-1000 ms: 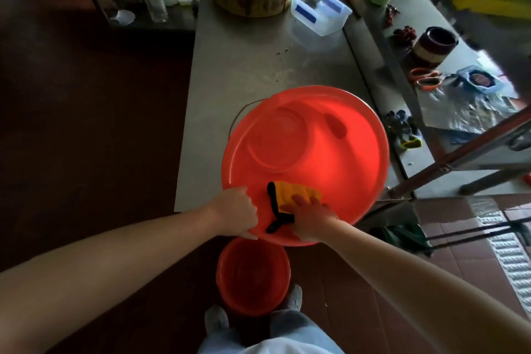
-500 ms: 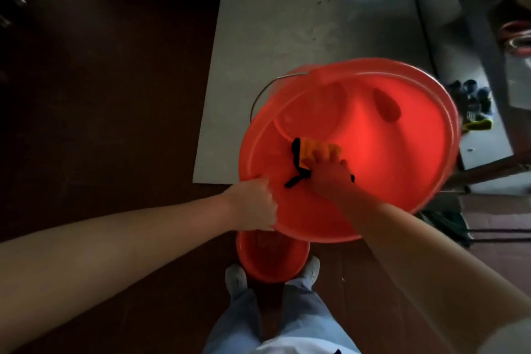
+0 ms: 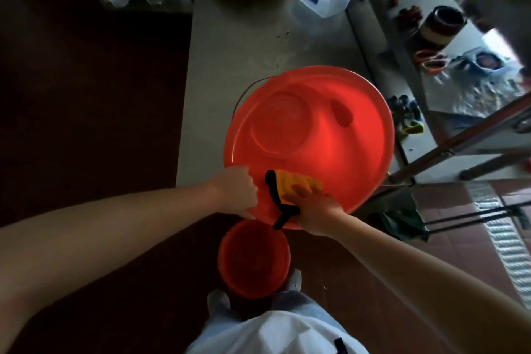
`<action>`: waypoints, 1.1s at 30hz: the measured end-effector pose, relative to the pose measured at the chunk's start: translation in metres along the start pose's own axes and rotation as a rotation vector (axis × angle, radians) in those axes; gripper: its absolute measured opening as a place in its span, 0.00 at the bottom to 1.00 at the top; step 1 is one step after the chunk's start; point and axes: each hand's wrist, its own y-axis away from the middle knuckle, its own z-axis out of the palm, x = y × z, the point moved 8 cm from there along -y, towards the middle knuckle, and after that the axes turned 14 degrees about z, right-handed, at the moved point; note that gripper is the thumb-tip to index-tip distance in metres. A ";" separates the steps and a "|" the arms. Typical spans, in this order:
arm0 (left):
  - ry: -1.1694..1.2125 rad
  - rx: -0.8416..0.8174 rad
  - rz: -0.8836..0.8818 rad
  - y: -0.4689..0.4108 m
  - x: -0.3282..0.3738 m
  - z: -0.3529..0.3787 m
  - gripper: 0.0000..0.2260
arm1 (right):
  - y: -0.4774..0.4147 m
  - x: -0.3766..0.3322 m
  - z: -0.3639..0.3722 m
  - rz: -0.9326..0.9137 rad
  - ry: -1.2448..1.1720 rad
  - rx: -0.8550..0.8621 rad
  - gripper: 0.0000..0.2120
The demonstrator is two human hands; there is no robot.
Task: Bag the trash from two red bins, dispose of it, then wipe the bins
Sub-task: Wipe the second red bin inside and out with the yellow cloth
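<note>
Red plastic, seemingly light and likely slick, the bin (image 3: 310,138) sat tipped on the table (image 3: 235,46) edge mid-frame, left hand (image 3: 238,192) curled round its near rim, right hand (image 3: 319,210) pressing a soft cloth (image 3: 293,187) inside, fingers flat.

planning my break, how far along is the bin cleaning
Done: the big bin and small bin look empty. In hand: left hand grips the big bin's rim, right hand presses a cloth on its inner wall. Left: probably wiping the small bin, on the floor.
</note>
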 end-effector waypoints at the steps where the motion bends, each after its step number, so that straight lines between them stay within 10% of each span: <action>1: 0.017 -0.006 -0.006 0.001 -0.002 0.000 0.29 | 0.008 0.001 -0.001 -0.010 0.012 0.001 0.33; 33: 0.055 -0.052 -0.110 0.009 -0.031 -0.010 0.18 | -0.083 0.006 -0.035 -0.027 0.173 0.135 0.22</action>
